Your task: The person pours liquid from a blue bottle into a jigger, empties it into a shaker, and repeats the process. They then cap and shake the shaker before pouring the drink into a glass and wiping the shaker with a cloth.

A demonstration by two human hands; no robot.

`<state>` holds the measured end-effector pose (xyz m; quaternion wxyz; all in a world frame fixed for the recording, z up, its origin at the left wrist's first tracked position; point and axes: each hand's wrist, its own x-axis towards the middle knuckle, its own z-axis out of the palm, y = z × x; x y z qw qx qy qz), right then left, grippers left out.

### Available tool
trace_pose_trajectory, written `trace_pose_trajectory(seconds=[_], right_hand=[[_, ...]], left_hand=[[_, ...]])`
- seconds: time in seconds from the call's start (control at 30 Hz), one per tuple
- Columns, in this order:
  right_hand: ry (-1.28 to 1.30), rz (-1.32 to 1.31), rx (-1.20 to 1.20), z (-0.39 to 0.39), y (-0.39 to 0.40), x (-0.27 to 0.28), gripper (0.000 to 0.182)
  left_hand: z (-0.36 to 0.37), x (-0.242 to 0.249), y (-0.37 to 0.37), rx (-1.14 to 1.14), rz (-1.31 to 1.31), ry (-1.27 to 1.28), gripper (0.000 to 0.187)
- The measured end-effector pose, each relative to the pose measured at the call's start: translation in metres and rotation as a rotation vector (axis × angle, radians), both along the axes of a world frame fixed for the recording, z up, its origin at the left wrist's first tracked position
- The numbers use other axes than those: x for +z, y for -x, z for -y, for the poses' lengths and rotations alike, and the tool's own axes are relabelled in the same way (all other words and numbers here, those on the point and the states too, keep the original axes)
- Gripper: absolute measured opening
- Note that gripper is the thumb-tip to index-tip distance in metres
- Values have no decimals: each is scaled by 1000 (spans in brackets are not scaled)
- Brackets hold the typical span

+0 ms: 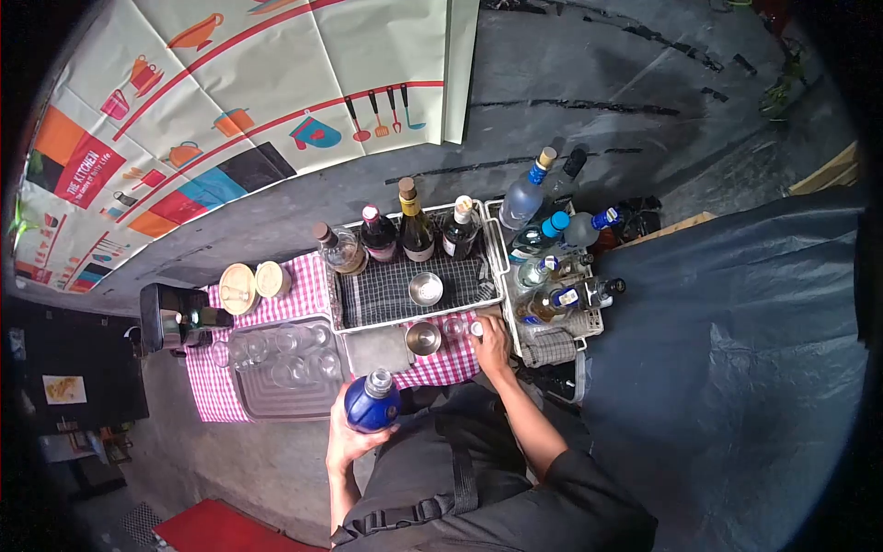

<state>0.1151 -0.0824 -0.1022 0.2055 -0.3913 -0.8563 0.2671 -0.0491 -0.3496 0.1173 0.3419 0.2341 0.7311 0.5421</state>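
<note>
Blue bottle point(372, 410) gripped in the left hand point(346, 443)

It is held above the near edge of the checked cloth point(449, 366), its neck uppermost; the long axis is foreshortened, running up towards the camera with a slight lean towards the desk side. Its marking is too small to read. The right hand point(494, 346) pinches a small white cap point(476, 328), just beside a metal cup point(423, 339). Farther out are a glass-filled tray point(294, 402), a white basket point(386, 325) of bottles, and a wall sheet point(303, 69) reading "THE KITCHEN".
</note>
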Motion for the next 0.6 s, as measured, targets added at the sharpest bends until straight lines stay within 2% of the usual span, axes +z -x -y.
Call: trace_pose_trajectory(seconds=[0.17,0.27,0.47,0.57,0.6], right_hand=[[-22,16,77,6,-2,19,74],[-64,49,167,12,8,26,77],[11,127,173,9,28,19,64],[29,71,134,13,26,31,60],[117,-64,84,16,24,39,57]], left_hand=[[0,8,2,12,-27,14,87],[8,0,3,40,-9,44,87],[13,2,8,14,30,23,86],[17,1,11,18,37,22,85],[18,3,12,23,35,22,85]])
